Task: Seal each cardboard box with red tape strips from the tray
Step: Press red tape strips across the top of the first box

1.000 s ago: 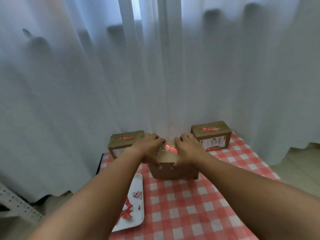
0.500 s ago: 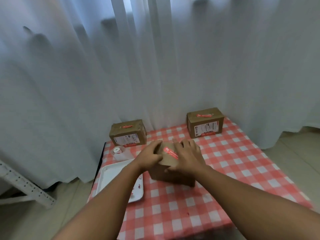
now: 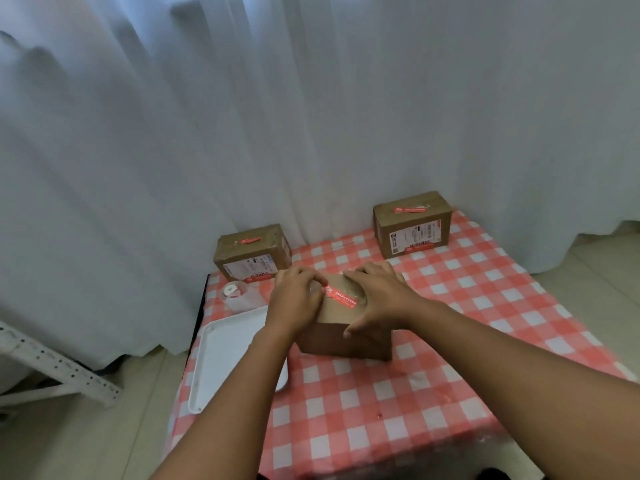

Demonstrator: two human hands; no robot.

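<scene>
One head-worn wide-angle view, forward and steeply down over the checkered table, curtain behind.

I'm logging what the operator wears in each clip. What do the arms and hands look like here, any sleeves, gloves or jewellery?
Both forearms are bare as far as the frame shows: no sleeves in view. The left hand and right hand wear no gloves, and no rings, watch or bracelet are visible.
</scene>
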